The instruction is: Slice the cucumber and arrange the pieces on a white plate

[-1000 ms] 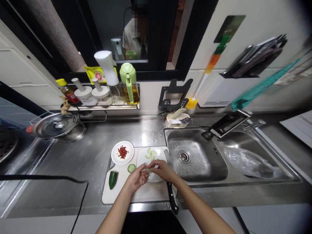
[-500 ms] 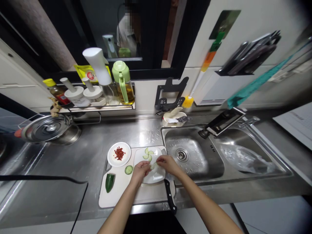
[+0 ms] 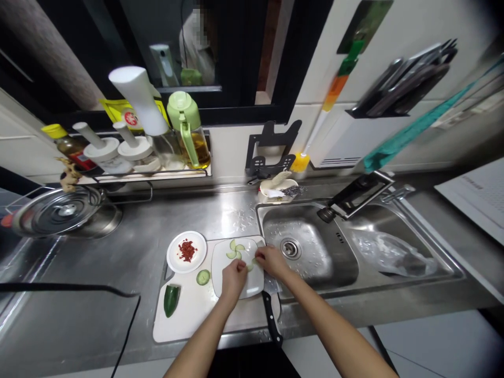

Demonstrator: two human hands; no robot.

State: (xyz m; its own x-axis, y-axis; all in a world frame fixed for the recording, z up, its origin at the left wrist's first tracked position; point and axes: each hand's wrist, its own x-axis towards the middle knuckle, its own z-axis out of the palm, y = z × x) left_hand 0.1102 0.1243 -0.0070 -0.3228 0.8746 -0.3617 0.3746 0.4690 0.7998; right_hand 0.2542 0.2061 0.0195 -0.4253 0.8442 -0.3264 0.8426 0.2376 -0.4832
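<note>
Over the white square plate (image 3: 220, 281), my left hand (image 3: 235, 279) is closed in a pinch, its fingertips at a thin cucumber slice (image 3: 249, 268). Facing it from the right, my right hand (image 3: 272, 261) pinches a pale cucumber piece at the plate's right side; fingers partly cover it. Toward the plate's back lie several curved cucumber slices (image 3: 235, 249) in a pinwheel. The plate rests on a white cutting board (image 3: 185, 325). Left of it on the board are a round cucumber slice (image 3: 203, 277) and a dark green cucumber chunk (image 3: 171, 301).
A round plate (image 3: 171, 257) of chopped red bits (image 3: 187, 250) sits at the board's back left. A black-handled knife (image 3: 271, 317) lies at the board's right edge, handle toward me. The sink (image 3: 315, 262) is to the right, and a lidded pot (image 3: 66, 215) stands far left.
My hands have drawn slightly apart over the plate, the left turning more upright. The whole view has shifted a little, so the counter appears farther left.
</note>
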